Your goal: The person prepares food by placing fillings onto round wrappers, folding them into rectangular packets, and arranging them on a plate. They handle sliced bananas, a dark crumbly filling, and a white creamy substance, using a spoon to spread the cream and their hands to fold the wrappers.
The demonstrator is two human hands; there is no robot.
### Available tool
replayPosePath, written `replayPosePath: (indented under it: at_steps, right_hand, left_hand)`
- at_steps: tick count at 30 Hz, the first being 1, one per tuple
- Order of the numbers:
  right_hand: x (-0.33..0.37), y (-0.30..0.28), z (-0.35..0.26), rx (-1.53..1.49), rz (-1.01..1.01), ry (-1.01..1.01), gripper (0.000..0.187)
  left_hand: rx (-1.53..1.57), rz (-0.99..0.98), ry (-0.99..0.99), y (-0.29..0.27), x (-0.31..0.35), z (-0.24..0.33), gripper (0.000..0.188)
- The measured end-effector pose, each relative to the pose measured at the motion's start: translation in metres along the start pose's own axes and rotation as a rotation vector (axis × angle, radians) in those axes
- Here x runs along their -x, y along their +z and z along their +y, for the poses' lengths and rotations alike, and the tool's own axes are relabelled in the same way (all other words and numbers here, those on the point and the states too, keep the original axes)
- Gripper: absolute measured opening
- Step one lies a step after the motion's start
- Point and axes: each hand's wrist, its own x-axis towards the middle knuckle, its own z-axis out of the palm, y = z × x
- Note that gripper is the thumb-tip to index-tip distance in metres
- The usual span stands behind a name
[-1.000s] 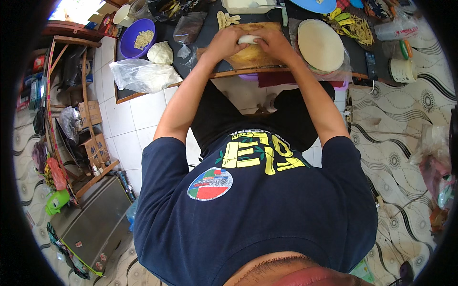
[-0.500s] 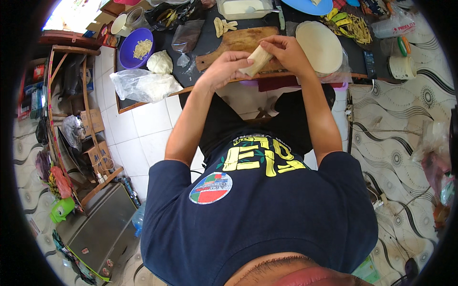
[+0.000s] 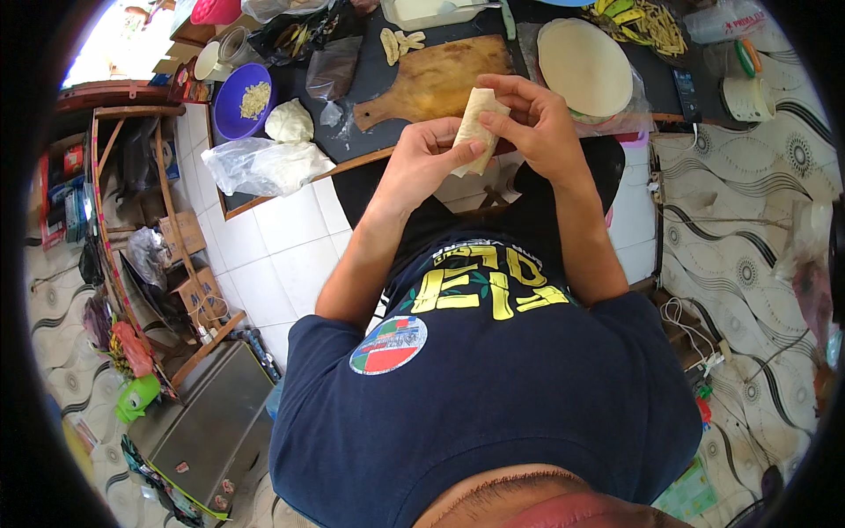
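Observation:
A pale, uncooked spring roll (image 3: 476,132) is held in the air between my hands, just in front of the table edge. My left hand (image 3: 431,160) pinches its lower left side, the thumb lying across it. At its upper right, my right hand (image 3: 539,125) has thumb and fingers closed on the wrapper. Beyond my hands lies a wooden cutting board (image 3: 453,75) with its handle to the left. A stack of round pale wrappers (image 3: 585,66) sits on plastic to the right. Banana slices (image 3: 400,42) rest on the dark table behind the board. The roll's filling is hidden.
At left stand a purple bowl (image 3: 225,113) of pale chopped bits, a whitish bundle (image 3: 290,121) and a clear plastic bag (image 3: 264,167). Farther back are a white tray (image 3: 449,16) and a knife (image 3: 509,22). Banana peels (image 3: 656,33), a phone (image 3: 687,95) and a cup (image 3: 750,100) are right.
My hands have drawn the roll slightly nearer to me and turned it more upright. My right hand has shifted right and down along it, and the head view has moved a little.

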Motion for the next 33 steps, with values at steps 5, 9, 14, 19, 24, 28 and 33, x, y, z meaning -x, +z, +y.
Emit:
replayPosePath:
  at_steps: [5,9,14,19,24,28,33]
  right_hand:
    - [0.004,-0.005,-0.006,-0.011,0.023,0.057,0.045]
    - [0.010,-0.008,-0.013,0.013,0.059,0.042,0.046]
    - [0.015,-0.008,-0.028,0.060,0.053,0.015,0.047]
    - [0.019,-0.010,-0.036,0.069,-0.025,0.060,0.047]
    - [0.016,-0.015,-0.032,-0.180,-0.037,0.099,0.042]
    - [0.012,-0.009,-0.034,-0.314,-0.135,0.136,0.045]
    - [0.007,0.000,-0.039,-0.398,-0.209,0.167,0.047]
  left_hand:
    - [0.131,-0.026,-0.036,0.006,0.000,0.004,0.033]
    - [0.252,-0.010,-0.068,0.018,0.004,0.015,0.056]
    - [0.239,0.024,-0.027,0.027,0.011,0.025,0.078]
    - [-0.073,-0.001,0.183,0.028,0.022,0.034,0.094]
    - [-0.922,-0.012,0.739,0.020,0.024,0.069,0.092]
    - [-0.880,0.069,0.971,0.017,0.012,0.060,0.056]
    - [-0.859,0.117,1.112,0.014,0.006,0.056,0.040]
